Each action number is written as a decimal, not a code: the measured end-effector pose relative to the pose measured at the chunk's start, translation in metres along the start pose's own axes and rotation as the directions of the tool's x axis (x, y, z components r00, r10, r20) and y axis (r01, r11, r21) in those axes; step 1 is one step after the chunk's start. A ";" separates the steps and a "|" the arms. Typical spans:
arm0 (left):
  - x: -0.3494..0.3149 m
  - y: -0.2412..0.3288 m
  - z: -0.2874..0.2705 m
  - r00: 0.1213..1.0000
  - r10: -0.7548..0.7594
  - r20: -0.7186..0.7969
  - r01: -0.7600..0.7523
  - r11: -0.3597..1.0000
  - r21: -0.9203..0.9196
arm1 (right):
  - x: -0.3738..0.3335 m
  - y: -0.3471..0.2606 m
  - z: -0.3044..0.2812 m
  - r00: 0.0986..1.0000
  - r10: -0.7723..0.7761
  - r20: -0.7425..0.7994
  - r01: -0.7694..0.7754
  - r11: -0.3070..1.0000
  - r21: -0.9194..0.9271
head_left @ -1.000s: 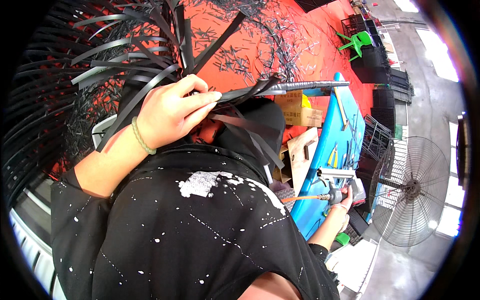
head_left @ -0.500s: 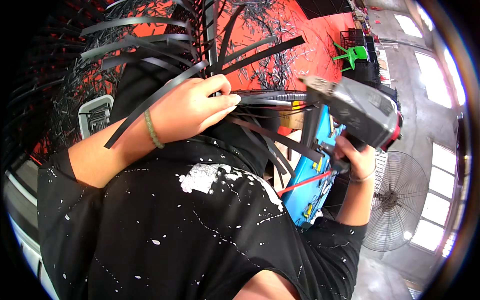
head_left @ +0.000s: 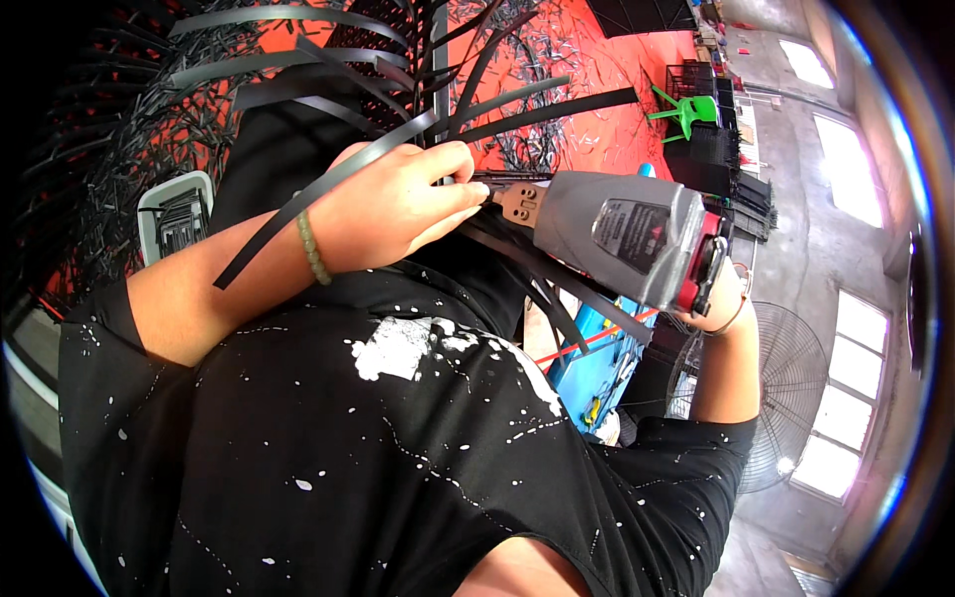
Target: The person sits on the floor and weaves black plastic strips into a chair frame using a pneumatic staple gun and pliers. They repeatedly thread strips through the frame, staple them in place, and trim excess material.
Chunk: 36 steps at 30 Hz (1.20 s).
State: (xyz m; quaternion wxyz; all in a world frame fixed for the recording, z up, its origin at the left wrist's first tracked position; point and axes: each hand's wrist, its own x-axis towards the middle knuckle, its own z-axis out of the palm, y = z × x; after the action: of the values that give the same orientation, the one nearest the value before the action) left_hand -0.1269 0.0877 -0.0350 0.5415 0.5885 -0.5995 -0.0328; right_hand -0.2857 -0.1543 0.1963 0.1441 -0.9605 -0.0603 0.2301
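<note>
My left hand [head_left: 398, 209], a beaded bracelet at its wrist, is closed with fingertips pinched on a flat black strip [head_left: 328, 194] or the woven frame edge beneath; the exact contact is partly hidden. More flat dark plastic strips [head_left: 557, 109] fan out around a black woven piece [head_left: 383, 30] with a metal bar. My right hand [head_left: 721, 303] grips a grey and red air staple gun [head_left: 612, 234], whose body covers most of the fingers. The gun's nose is right beside my left fingertips, at the strips.
Strip offcuts litter the red floor [head_left: 587, 60]. A pale bin [head_left: 204, 189] holding dark strips stands at the left. Rightward are a blue surface [head_left: 597, 373], a red hose [head_left: 607, 338], a large fan [head_left: 791, 398] and a green chair [head_left: 688, 112].
My right hand has brought the staple gun leftward, so its nose is now at my left fingertips. The left hand keeps its grip, shifted slightly in the picture.
</note>
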 end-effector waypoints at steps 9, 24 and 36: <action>-0.001 0.002 0.002 1.000 0.003 -0.013 -0.003 1.000 -0.019 | 0.012 -0.009 0.004 0.999 0.041 -0.019 -0.040 0.996 0.079; -0.001 0.003 0.001 0.999 -0.013 0.031 0.012 0.999 0.040 | 0.015 -0.015 0.015 0.997 0.064 -0.050 -0.068 0.995 -0.070; 0.006 0.022 0.000 0.999 -0.040 -0.005 0.040 0.990 0.135 | -0.181 0.063 0.088 0.496 0.666 -0.557 -0.308 0.734 0.605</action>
State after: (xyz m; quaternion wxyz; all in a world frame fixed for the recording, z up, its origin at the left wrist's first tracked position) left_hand -0.1400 0.0900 -0.0170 0.5003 0.6359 -0.5877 -0.0020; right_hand -0.4831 -0.2256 0.1790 0.2887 -0.8837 0.3386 -0.1454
